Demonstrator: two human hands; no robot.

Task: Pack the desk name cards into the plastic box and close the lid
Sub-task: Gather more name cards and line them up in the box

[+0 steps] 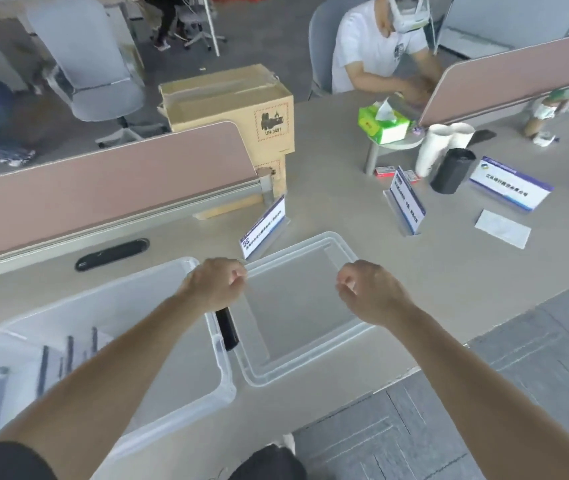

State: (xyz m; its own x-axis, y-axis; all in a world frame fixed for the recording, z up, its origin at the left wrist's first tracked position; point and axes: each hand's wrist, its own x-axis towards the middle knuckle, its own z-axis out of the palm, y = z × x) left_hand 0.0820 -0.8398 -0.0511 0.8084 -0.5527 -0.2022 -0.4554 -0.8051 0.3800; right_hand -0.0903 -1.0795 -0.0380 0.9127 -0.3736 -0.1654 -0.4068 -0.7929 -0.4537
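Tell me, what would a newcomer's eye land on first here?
Probably the two bare forearms reaching out from the bottom of the view, left hand and right hand loosely closed over a clear plastic lid lying flat on the desk. Left of it sits the open plastic box, with a few name cards already inside. Three more name cards stand beyond, the nearest just past the lid.

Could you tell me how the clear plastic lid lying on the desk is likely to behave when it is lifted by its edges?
The clear lid looks thin and wide, so it will probably flex or sag slightly. It appears empty and see-through, so likely light. Its smooth raised rim could be somewhat slippery.
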